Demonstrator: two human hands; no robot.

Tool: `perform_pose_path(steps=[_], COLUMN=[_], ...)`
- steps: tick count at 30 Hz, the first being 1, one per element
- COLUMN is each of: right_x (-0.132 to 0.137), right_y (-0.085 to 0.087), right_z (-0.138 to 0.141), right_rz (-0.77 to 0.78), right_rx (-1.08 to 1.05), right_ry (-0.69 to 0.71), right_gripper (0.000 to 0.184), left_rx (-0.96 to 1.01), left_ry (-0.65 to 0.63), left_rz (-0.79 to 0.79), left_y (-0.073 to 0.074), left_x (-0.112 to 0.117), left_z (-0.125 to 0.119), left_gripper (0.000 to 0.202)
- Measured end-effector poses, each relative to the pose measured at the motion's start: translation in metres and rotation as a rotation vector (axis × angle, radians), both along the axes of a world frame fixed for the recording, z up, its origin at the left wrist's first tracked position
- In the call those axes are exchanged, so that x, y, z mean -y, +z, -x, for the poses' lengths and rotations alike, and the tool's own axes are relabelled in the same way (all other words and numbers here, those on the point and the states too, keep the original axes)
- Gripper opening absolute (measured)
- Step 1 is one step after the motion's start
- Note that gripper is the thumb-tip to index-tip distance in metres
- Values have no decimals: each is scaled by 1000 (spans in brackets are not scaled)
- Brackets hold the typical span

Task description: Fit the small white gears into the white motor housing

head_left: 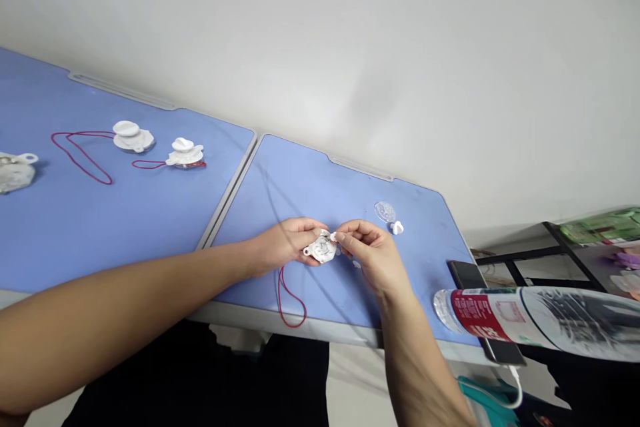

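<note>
My left hand is closed on a small white plastic housing with an eyelet at its left side and its inner parts exposed. The thumb and fingertips of my right hand pinch a small white piece at the housing's upper right edge. Below my left hand a red cord loop hangs over the blue table. Beyond my right hand lie a clear round disc and a white knob. Small pale pieces rest partly hidden beside my right wrist.
On the left table are two white units with knobs, one with a long red cord, another with a short one. A further white housing sits at far left. A water bottle and a phone occupy the right edge.
</note>
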State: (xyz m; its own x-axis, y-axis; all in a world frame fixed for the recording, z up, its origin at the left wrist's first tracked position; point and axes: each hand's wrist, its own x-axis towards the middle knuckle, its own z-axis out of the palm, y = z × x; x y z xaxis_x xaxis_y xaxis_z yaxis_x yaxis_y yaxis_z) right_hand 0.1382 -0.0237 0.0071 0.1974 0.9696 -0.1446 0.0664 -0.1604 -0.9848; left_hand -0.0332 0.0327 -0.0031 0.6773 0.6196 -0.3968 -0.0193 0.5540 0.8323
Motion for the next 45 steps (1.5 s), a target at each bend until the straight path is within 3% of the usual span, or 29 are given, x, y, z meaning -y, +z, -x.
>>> perform_pose_path(steps=[13, 21, 31, 45], right_x=[8, 9, 10, 13], right_y=[-1, 0, -1, 1], right_z=[-2, 5, 7, 9], right_rz=[-60, -116, -129, -159], right_rx=[-7, 12, -6, 194], right_ry=[-6, 17, 45, 90], right_gripper=[10, 9, 10, 15], left_rx=[35, -18, 4, -11], left_ry=[-5, -15, -30, -6], left_rz=[-15, -138, -177, -170], left_y=[0, -1, -1, -3], left_x=[0, 2, 3, 3], left_z=[2, 0, 1, -1], left_gripper=[30, 38, 35, 40])
